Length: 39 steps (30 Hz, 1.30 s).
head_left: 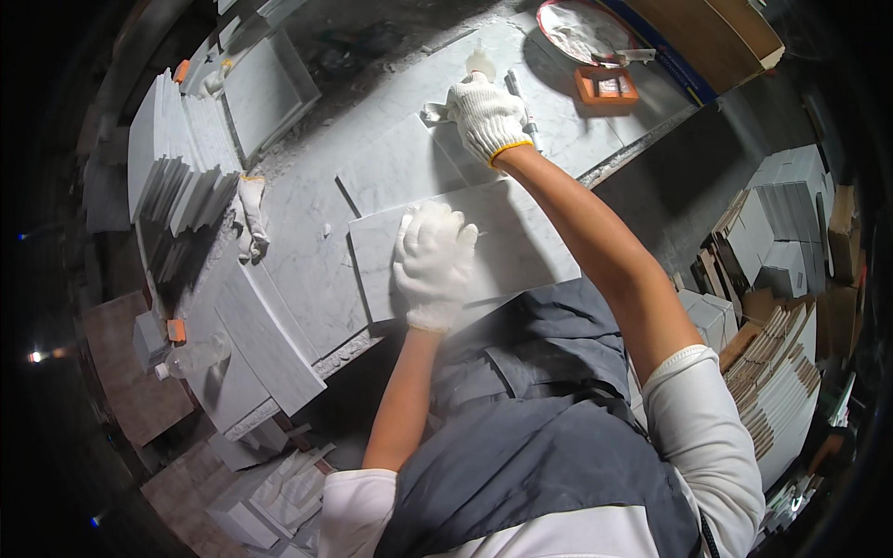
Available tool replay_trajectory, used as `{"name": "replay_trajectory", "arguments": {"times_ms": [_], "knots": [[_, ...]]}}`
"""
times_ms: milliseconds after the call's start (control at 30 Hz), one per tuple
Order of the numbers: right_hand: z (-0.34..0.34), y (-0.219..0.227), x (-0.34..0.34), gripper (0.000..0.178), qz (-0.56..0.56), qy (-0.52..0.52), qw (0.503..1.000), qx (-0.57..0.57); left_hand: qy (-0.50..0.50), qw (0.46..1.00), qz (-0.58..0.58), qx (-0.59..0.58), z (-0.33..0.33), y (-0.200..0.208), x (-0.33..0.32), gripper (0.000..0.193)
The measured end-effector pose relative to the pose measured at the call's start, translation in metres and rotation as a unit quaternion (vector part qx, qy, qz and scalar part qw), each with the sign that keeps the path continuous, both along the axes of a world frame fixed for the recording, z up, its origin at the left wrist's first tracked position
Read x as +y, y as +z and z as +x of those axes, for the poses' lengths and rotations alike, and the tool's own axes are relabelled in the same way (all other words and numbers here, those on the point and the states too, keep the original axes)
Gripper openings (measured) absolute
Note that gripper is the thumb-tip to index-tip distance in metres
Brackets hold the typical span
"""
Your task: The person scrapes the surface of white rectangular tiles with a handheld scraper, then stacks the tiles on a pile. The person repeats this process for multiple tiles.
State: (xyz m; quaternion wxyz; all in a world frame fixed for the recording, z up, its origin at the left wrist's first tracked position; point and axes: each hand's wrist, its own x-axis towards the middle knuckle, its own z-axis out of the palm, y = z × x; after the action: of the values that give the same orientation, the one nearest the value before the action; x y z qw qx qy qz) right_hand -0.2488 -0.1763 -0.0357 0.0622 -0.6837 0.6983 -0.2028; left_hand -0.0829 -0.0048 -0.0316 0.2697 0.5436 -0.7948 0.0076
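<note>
Left hand [433, 260]: lying flat on a grey-white tile [372, 270] – not gripping it.
Right hand [486, 116]: curling beside a pen [516, 88]; I cannot tell if it is holding anything.
Tile: resting on the surface [298, 242], near the lap.
Trouble: the tile could be slipping and chipping, if the left hand is pushing too hard.
Count: two hands, one pressed tile, one pen.

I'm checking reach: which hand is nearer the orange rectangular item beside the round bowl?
Right. The right hand is left of the orange rectangular item, a gap between; the left hand is farther off, lower-left, on a pale slab.
</note>
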Motion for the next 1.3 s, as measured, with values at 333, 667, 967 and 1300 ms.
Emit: {"name": "replay_trajectory", "arguments": {"times_ms": [333, 667, 967, 1300], "knots": [[-0.103, 0.083, 0.119, 0.021, -0.011, -0.026, 0.876, -0.481, -0.019, 1.0, 0.012, -0.017, 0.002, -0.006, -0.002, 0.03], [-0.107, 0.029, 0.256, 0.02, 0.146, -0.173, 0.819, -0.528, -0.049, 0.989, 0.009, -0.141, -0.001, -0.009, 0.0, 0.051], [-0.094, 0.025, 0.188, 0.024, 0.136, -0.147, 0.948, -0.249, -0.058, 0.984, 0.041, -0.161, 0.002, -0.009, 0.001, 0.055], [-0.087, 0.034, 0.196, 0.023, 0.166, -0.162, 0.941, -0.248, -0.061, 0.987, 0.032, -0.146, 0.001, -0.013, -0.001, 0.054]]}}
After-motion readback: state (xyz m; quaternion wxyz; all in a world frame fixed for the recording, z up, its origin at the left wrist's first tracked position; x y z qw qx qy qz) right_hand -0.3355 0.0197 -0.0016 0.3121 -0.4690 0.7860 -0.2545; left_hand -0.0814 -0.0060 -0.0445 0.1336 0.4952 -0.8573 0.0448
